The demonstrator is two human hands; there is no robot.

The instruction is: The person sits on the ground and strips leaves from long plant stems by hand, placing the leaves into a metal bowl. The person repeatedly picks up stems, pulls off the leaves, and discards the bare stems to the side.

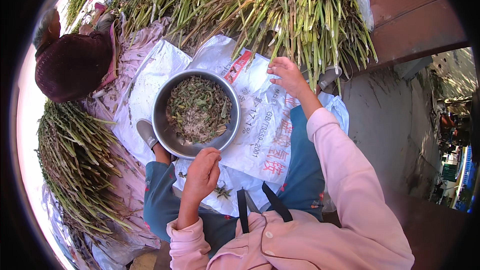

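Observation:
A round stainless steel basin [159, 135] stands on white woven plastic sacks [258, 120] between my feet. Inside it lie dry green-brown leaf bits and seed heads [198, 101], with a paler patch of fine seeds or chaff. My left hand [204, 172] is at the basin's near rim, fingers curled; whether it pinches the rim or anything small is unclear. To the right of the basin, my right hand [287, 77] hovers over the sack with its fingers apart and bent, nothing visible in them. Its fingertips are close to the cut ends of a heap of green stalks [300, 30].
Another person [75, 63] sits at the left on a pink cloth [131, 60]. Below them lies a large bundle of leafy stalks [78, 165]. A reddish-brown panel [412, 11] is at the upper right, above grey ground [382, 120]. Loose leaves [223, 192] lie between my legs.

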